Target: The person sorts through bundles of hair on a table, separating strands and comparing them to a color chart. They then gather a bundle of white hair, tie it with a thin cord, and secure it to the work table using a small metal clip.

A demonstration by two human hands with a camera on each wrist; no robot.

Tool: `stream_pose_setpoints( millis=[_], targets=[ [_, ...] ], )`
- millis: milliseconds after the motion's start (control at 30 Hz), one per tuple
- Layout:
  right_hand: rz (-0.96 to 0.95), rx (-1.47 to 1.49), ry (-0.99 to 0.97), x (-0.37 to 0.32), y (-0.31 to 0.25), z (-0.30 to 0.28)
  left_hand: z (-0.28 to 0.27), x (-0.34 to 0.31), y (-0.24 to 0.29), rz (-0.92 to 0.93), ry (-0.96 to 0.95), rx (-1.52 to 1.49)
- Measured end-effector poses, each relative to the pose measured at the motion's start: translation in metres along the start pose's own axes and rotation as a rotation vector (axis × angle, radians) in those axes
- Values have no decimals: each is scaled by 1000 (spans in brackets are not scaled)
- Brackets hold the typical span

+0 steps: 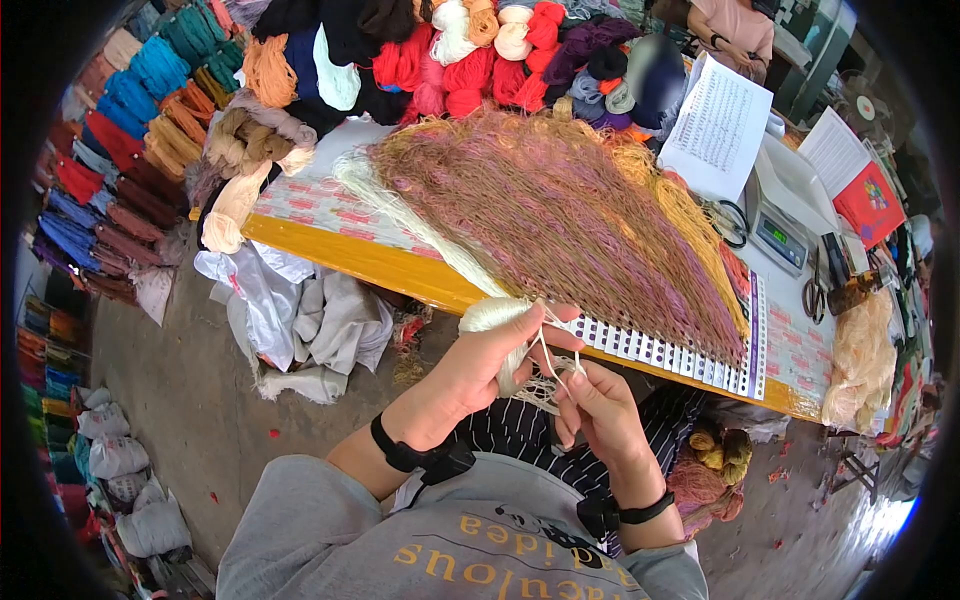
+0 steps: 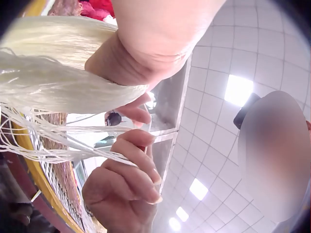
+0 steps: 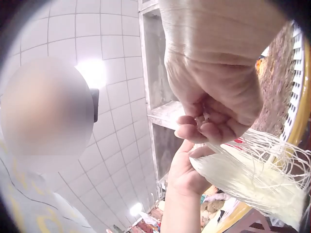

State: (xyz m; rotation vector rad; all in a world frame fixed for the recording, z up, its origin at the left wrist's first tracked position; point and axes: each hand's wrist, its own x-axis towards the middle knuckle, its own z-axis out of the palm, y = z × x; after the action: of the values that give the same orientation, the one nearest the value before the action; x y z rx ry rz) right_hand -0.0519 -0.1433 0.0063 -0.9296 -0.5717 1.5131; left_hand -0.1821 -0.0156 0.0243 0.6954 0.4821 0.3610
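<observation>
In the head view my left hand [image 1: 468, 372] grips a cream-white skein of thread [image 1: 492, 314] in front of the table's near edge. My right hand [image 1: 607, 412] is close beside it, pinching a few pale strands [image 1: 541, 350] that run across from the left fingers. The left wrist view shows the thick bundle of the skein [image 2: 58, 85] under the left thumb, with loose strands [image 2: 73, 151] stretching to the curled fingers of the right hand [image 2: 124, 187]. From the right wrist, the skein [image 3: 252, 177] fans out below that hand.
Brown, pink and gold threads [image 1: 560, 215] cover the table, their near ends at a white card strip with holes [image 1: 660, 352]. Coloured skeins [image 1: 470, 70] are piled behind. A scale [image 1: 780, 240], scissors [image 1: 814, 298] and paper sheets [image 1: 717, 130] lie right. Another person [image 1: 738, 35] sits beyond.
</observation>
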Motion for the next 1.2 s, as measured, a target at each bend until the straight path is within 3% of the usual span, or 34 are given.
stream_pose_setpoints(
  millis=[67,200,267,333,433,500,667,967,1033,1200],
  targets=[
    [95,5,-81,-1,-2,1,0,-1,2,-10,-11,18],
    [21,-59,-278,-3,0,-6,-3,0,-3,8,3,61],
    [-337,121,-141,2,8,-13,-10,0,-7,22,-22,86],
    [-408,372,170,7,4,-11,-11,0,-7,35,-35,-39],
    [-391,188,317,9,0,-11,3,2,-7,95,-26,42],
    [-307,-372,377,10,2,2,-1,5,-15,114,-116,76],
    [-349,-431,344,14,12,16,10,-2,-20,42,-106,219],
    [-314,-304,255,6,8,10,3,1,-15,-28,-171,-82],
    [-318,-185,218,5,7,11,8,-1,-10,26,-9,-95],
    [-245,-101,174,1,5,10,3,-5,-4,22,11,-70]
  ],
)
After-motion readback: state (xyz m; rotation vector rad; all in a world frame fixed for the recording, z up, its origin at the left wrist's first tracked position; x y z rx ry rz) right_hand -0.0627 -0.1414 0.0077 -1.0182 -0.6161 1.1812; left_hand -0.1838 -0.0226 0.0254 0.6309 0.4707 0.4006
